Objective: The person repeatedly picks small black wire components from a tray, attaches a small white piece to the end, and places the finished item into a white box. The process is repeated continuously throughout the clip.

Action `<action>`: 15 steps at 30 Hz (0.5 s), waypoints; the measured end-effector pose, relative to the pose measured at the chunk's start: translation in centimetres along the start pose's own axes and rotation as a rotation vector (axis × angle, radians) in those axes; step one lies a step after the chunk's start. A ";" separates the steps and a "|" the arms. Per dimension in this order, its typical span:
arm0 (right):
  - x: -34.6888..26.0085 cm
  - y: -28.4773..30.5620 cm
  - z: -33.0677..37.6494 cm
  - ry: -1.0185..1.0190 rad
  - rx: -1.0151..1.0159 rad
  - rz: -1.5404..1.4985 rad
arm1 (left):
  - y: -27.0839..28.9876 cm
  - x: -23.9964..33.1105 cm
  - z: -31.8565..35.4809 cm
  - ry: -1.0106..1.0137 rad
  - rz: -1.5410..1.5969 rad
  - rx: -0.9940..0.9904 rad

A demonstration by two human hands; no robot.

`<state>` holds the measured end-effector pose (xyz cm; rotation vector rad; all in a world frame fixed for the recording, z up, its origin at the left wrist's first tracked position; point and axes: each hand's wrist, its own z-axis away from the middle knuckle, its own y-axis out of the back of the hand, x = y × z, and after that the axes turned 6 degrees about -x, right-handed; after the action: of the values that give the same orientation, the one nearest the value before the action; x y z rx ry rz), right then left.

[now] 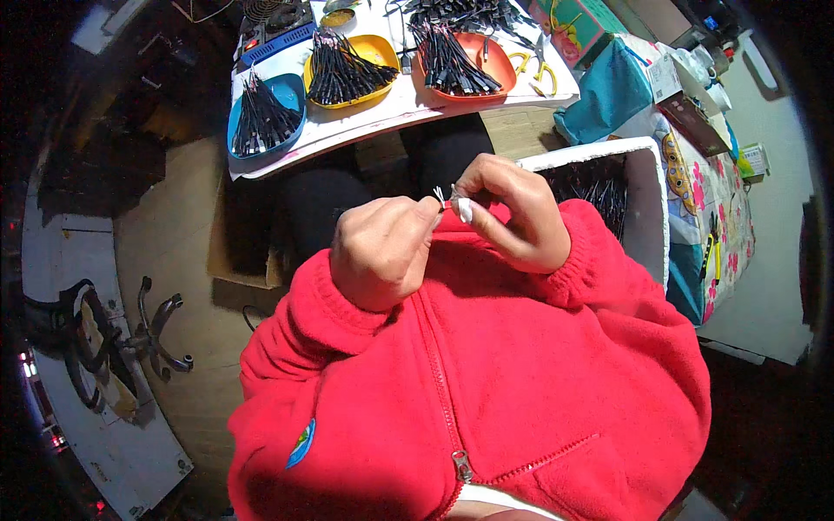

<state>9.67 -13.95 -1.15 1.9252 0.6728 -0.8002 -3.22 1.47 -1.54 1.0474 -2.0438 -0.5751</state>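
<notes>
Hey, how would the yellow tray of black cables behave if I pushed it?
The yellow tray would probably slide rather than tip, being broad and low. Its black cables might shift or spill, since they're heaped in a fan with ends over the rim.

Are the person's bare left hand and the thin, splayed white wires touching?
Touching. The head view shows it: the left hand pinches the white wires, their ends fanning out just past the pinched thumb and forefinger.
</notes>
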 end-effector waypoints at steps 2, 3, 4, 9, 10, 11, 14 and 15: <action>0.2 -0.2 -0.1 -0.477 -0.081 -0.869 | 0.0 0.0 0.1 0.014 0.025 -0.049; 0.2 0.0 -0.1 -0.509 -0.123 -0.935 | 0.2 -0.1 0.2 0.054 0.119 -0.065; 0.0 0.1 0.0 -0.385 -0.125 -0.817 | 0.4 -0.3 0.3 0.103 0.210 -0.081; -0.9 0.0 -0.1 -0.037 -0.091 -0.241 | 1.3 -0.6 1.1 0.493 0.911 -0.161; -1.0 0.0 -0.3 -0.023 -0.127 -0.165 | 1.3 -0.8 1.1 0.498 0.992 -0.173; -1.2 0.0 -0.3 -0.066 -0.121 -0.103 | 1.2 -1.0 1.1 0.511 1.075 -0.187; -1.2 -0.1 -0.6 0.016 -0.038 0.016 | 1.2 -1.5 1.2 0.547 1.252 -0.174; -1.1 -0.3 -0.8 0.063 -0.002 0.055 | 1.1 -1.4 1.2 0.593 1.225 -0.154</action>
<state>8.93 -13.30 -0.15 1.9656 0.6553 -0.7076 -4.15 3.32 -2.18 -0.2256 -1.6501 0.2139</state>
